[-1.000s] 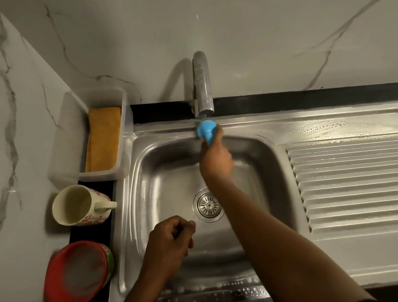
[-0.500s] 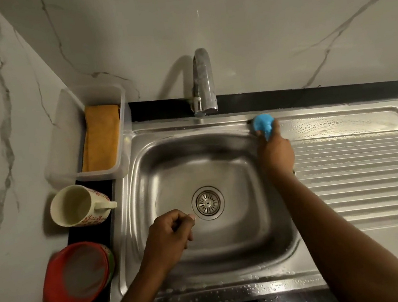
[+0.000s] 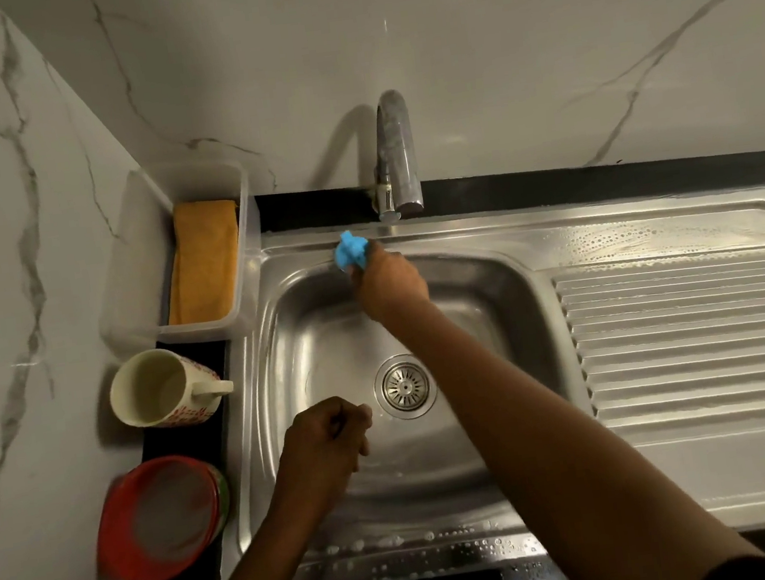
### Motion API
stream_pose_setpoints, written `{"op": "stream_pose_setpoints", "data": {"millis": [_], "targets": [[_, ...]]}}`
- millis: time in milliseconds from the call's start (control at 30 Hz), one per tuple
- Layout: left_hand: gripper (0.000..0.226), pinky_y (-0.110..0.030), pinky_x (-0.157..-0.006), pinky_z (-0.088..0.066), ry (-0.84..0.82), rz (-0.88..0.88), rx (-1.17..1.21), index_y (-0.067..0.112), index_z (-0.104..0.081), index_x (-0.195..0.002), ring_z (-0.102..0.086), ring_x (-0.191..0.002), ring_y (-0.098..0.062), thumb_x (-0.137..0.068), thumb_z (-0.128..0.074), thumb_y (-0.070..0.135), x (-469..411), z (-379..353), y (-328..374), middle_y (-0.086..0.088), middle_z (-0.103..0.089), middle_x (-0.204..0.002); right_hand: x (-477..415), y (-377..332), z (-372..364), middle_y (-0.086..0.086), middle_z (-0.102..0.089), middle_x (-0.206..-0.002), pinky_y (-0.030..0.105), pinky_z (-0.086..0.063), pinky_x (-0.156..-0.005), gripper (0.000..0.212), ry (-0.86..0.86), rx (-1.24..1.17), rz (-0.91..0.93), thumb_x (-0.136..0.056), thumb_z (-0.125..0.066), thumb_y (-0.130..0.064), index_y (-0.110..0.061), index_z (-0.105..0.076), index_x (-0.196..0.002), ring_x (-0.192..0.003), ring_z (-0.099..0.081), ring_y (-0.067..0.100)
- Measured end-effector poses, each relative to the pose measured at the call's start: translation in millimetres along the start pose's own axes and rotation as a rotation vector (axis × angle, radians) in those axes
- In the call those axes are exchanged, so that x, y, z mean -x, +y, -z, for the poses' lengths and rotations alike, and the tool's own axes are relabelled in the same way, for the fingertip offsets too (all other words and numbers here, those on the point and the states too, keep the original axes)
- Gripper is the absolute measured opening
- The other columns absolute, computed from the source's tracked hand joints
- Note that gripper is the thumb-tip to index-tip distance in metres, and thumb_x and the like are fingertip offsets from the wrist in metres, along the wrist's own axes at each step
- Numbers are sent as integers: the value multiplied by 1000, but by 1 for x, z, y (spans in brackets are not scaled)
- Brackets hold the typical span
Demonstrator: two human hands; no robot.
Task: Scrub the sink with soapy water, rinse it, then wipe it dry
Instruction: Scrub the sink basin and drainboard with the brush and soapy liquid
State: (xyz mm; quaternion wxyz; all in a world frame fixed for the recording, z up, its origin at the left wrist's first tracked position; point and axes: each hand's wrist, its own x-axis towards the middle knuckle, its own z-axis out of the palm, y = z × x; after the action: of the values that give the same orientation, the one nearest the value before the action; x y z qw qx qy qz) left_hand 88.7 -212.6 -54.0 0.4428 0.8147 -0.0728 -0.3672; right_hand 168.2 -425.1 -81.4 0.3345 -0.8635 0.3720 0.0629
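Head view shows your right hand gripping a blue scrubber against the sink rim at 12 o'clock below the tap, left hand clenched empty, mug at 9 o'clock, its print unreadable.

The right hand slid the blue sponge leftward.

Dim light. Grey-veined marble walls fill upper frame, meeting in a corner at upper left. Black counter strip below them.
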Motion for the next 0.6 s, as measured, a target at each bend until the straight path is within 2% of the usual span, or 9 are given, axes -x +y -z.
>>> {"op": "stream_pose_setpoints", "data": {"millis": [100,200,300,400,500,600], "targets": [[25,-33,-59,-52,-4,-14,30,14,-71,-82,-63,-55,-18,-101,-66,29,-2,0,2,-6,-72,-67,-3,47,36,11,-70,-121,38,-50,-88,37,77,48,-61,-105,-56,-36,-18,-55,-137,-110,-68,30],[26,-33,-59,-51,-5,-30,46,13,-71,-80,-62,-55,-18,-101,-67,28,-4,1,3,-7,-72,-67,-2,108,86,14,-70,-122,31,-44,-82,34,155,23,-203,-106,-57,-28,-11,-59,-134,-110,-68,30],[27,-32,-59,-49,-11,-43,60,13,-71,-78,-61,-54,-17,-101,-67,28,-3,3,3,-7,-71,-66,-2,140,124,19,-68,-126,38,-51,-87,35,223,-32,-369,-105,-58,-26,-4,-60,-132,-112,-67,35],[27,-32,-58,-50,-12,-45,67,11,-70,-79,-61,-54,-20,-100,-67,27,-2,3,0,-7,-71,-65,-3,128,118,19,-66,-131,41,-50,-97,38,233,-93,-398,-106,-56,-26,-3,-57,-136,-118,-64,36],[27,-32,-58,-52,-13,-38,60,10,-71,-80,-62,-54,-20,-101,-66,26,0,4,-4,-7,-71,-65,5,91,75,16,-67,-131,39,-50,-96,37,184,-93,-304,-107,-51,-31,-10,-55,-138,-119,-64,35],[25,-31,-59,-52,2,-20,37,15,-72,-82,-63,-55,-18,-101,-66,29,1,6,-8,-5,-72,-66,9,35,22,13,-68,-129,45,-52,-101,37,76,-128,-175,-106,-52,-32,-18,-49,-140,-120,-65,34]]}}
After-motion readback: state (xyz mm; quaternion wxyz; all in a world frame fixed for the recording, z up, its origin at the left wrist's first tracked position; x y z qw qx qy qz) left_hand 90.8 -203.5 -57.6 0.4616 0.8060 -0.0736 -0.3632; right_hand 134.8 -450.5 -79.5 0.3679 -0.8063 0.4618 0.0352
